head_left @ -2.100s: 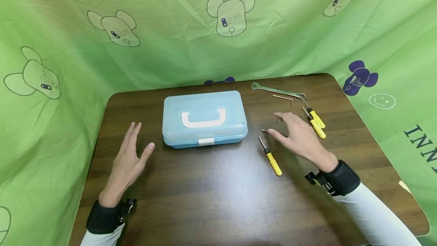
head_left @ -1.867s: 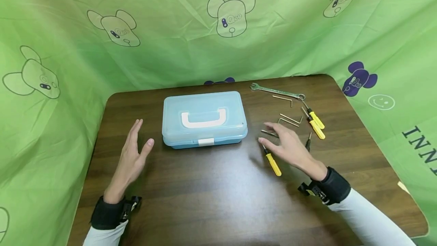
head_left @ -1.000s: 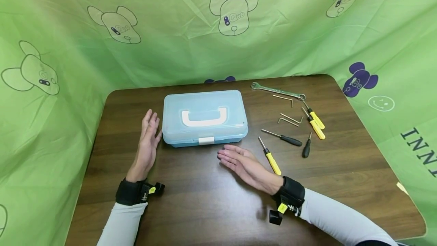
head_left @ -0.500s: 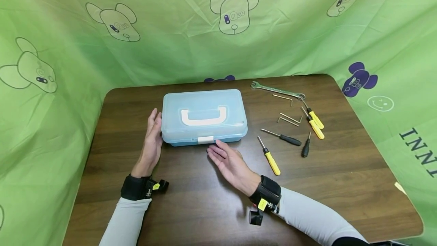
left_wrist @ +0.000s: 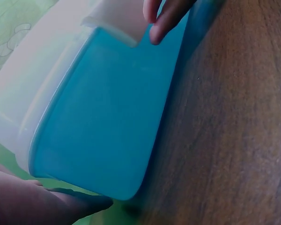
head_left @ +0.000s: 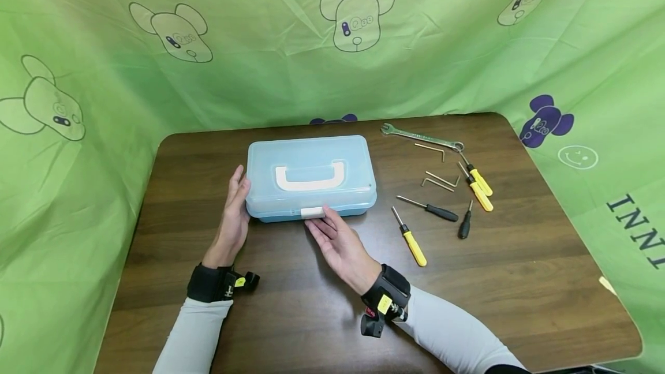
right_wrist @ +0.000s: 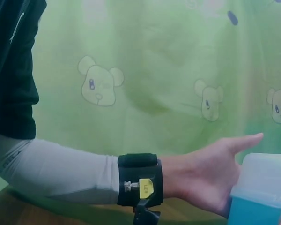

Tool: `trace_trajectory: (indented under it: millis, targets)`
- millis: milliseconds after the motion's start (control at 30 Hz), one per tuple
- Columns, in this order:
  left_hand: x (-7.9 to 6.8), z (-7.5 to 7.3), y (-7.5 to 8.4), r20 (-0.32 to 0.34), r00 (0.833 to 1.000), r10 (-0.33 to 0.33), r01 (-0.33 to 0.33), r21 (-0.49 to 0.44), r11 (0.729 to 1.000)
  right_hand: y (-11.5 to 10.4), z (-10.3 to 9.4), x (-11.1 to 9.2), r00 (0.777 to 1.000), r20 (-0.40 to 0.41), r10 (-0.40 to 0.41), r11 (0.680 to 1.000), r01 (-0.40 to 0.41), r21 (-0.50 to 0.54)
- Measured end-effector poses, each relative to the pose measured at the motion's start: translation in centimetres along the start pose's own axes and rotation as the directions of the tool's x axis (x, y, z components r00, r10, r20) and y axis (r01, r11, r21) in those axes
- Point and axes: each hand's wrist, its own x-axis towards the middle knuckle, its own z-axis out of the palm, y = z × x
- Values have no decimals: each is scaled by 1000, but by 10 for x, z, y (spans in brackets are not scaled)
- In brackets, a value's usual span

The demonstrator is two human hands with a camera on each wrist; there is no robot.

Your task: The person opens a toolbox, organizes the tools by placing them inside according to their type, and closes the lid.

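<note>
A blue plastic toolbox [head_left: 312, 152] with a translucent lid, a white folding handle [head_left: 310, 180] and a white front latch [head_left: 313, 213] sits closed on the table. My left hand [head_left: 232, 224] rests at its left end, fingers extended along the side wall; the right wrist view shows this hand [right_wrist: 210, 173] against the box too. My right hand [head_left: 343, 247] is palm-up in front of the box, thumb at the latch's right end and fingertips just below it. In the left wrist view, its fingertips [left_wrist: 161, 28] lie right beside the latch [left_wrist: 119, 21].
To the right lie a yellow-handled screwdriver [head_left: 411, 241], two more yellow ones [head_left: 480, 189], two black-handled screwdrivers [head_left: 441, 212], several hex keys [head_left: 439, 183] and a combination wrench [head_left: 421, 136]. Green printed cloth [head_left: 260, 74] hangs round the wooden table [head_left: 291, 316].
My right hand has moved left from over the tools to the latch, turning palm-up. My left hand has moved right to the toolbox's left end. The toolbox and tools have stayed in place.
</note>
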Motion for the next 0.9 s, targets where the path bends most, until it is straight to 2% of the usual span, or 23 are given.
trace_trajectory:
  millis: [333, 533, 900]
  targets:
    - [2, 1, -2, 17, 1000, 7, -7, 1, 1000, 6, 4, 8, 997, -78, -20, 999, 23, 47]
    - [3, 3, -4, 32, 999, 18, -18, 15, 1000, 9, 5, 12, 996, -81, -44, 998, 47, 37]
    - [4, 5, -9, 15, 999, 32, -33, 39, 999, 17, 4, 17, 993, -81, -90, 996, 91, 11]
